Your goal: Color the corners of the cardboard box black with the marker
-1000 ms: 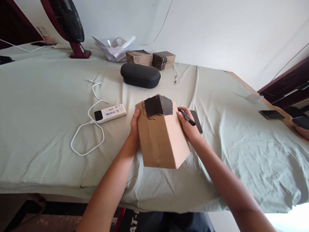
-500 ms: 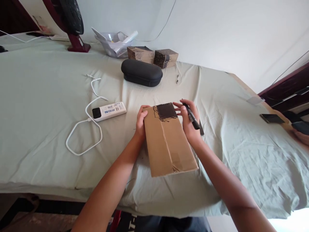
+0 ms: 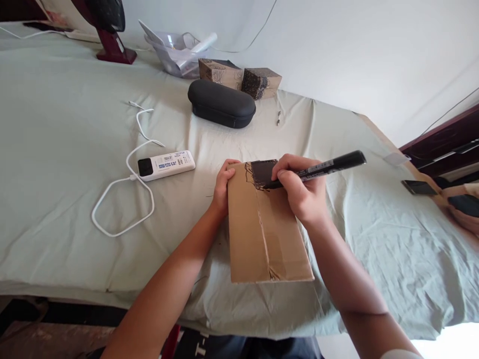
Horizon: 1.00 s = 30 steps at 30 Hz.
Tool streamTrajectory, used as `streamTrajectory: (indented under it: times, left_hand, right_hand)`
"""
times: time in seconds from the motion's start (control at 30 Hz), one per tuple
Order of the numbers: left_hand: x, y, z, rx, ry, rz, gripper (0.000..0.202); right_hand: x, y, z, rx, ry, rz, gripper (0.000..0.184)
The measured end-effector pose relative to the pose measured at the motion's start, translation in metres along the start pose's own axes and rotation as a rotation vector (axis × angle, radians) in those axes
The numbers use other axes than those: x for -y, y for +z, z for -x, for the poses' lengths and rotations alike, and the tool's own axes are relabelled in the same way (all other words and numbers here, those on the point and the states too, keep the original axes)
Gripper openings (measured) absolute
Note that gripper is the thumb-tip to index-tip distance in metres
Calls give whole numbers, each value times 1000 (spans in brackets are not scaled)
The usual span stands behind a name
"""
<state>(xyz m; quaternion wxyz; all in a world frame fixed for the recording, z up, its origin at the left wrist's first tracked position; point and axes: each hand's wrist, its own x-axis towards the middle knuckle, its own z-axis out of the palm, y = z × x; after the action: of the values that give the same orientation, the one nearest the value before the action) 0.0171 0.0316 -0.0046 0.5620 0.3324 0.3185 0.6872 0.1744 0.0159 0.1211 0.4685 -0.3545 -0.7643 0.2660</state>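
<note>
A brown cardboard box (image 3: 262,234) lies flat on the sheet-covered table near its front edge, with a taped seam down its middle and a blacked-out patch at its far end. My left hand (image 3: 223,185) grips the box's far left corner, fingers curled over the edge. My right hand (image 3: 301,192) is closed around a black marker (image 3: 325,167). The marker's tip rests on the black patch, and its barrel points to the right.
A white remote (image 3: 166,164) with a looping white cable (image 3: 123,199) lies to the left. Behind the box are a black oval case (image 3: 221,103), two inked cardboard blocks (image 3: 239,77), a clear plastic tray (image 3: 175,47) and a fan base (image 3: 112,52). A dark phone (image 3: 418,187) lies at the right.
The box went from tilted up on an edge to lying flat on the table. My right hand turned the marker round and brought its tip onto the black patch.
</note>
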Motion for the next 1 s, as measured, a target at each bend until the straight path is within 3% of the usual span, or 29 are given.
streamTrajectory:
  times: [0.13,0.43,1.0]
  left_hand:
    - [1,0,0,-3,-19,25,37]
    - [1,0,0,2,-25,13,38]
    - [-9,6,7,51,-6,-14,35]
  right_hand:
    - [0,3,2,-61,-20,-19,21]
    - [3,5,2,-63,22,11,20]
    - [5,5,2,26,68,-5,21]
